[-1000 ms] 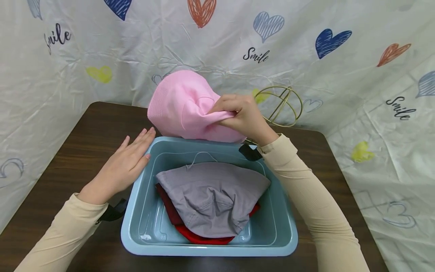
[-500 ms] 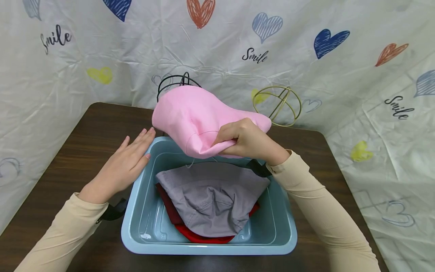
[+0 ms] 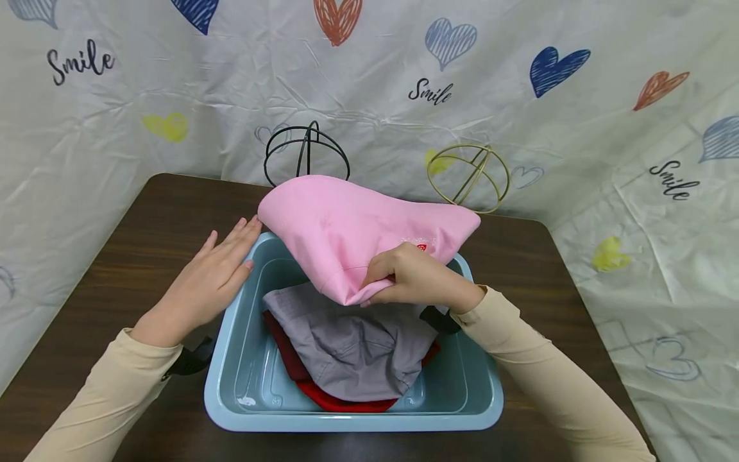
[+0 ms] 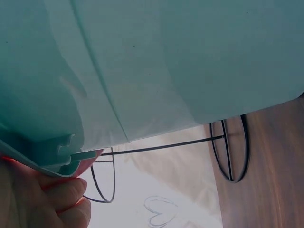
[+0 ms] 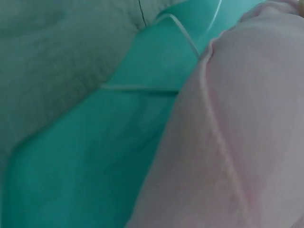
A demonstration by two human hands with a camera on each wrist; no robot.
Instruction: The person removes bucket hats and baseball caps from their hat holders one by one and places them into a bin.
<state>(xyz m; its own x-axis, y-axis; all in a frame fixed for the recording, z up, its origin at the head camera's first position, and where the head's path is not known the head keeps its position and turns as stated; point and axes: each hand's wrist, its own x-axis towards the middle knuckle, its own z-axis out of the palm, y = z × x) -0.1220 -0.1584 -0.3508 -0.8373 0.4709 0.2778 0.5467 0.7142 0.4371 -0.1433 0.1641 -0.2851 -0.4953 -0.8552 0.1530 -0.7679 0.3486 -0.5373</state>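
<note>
In the head view my right hand (image 3: 416,277) pinches the crown of a pink bucket hat (image 3: 346,231) between thumb and fingers. The hat hangs over the far side of a light blue plastic basin (image 3: 358,422) and covers part of its far rim. Inside the basin lies a grey bucket hat (image 3: 369,353) on top of red and dark red cloth (image 3: 346,404). My left hand (image 3: 213,279) rests on the basin's far left rim with its fingers straight. The right wrist view is mostly filled by the pink hat (image 5: 247,118), with grey fabric to its left.
Two wire stands rise at the back of the dark wooden table (image 3: 144,244): a black one (image 3: 308,147) on the left and a gold one (image 3: 473,176) on the right. A white curtain with printed hearts (image 3: 358,96) hangs behind.
My right hand has brought the pink hat down and nearer, from in front of the black stand to over the basin's far part. The black stand's top now shows. My left hand stays put.
</note>
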